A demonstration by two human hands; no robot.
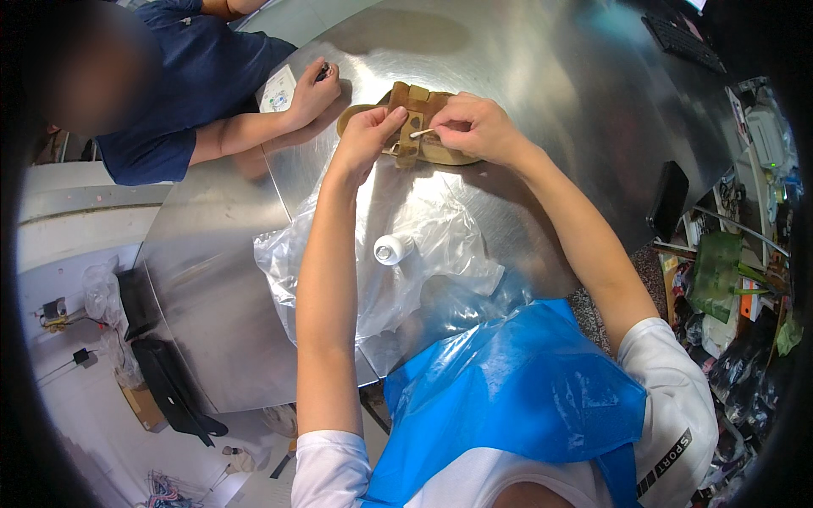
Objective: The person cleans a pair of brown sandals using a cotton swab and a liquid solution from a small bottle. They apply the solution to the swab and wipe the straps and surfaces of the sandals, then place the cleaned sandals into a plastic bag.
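Note:
A brown strapped sandal (444, 152) with buckles lies sideways at the far part of the metal table. My left hand (368, 136) grips its strap near the toe end, thumb on top. Between the thumb and fingers of my right hand (473, 127) is a cotton swab (422, 133), its white tip at the sandal's strap. Nearer to me, a white bottle (389, 249) stands on a crumpled clear plastic bag (438, 222).
At the upper left a co-worker in a dark blue shirt rests a hand (314, 95) holding a small dark object beside a printed card (277, 92). A keyboard (683, 43) lies upper right, a black device (669, 200) at the right edge.

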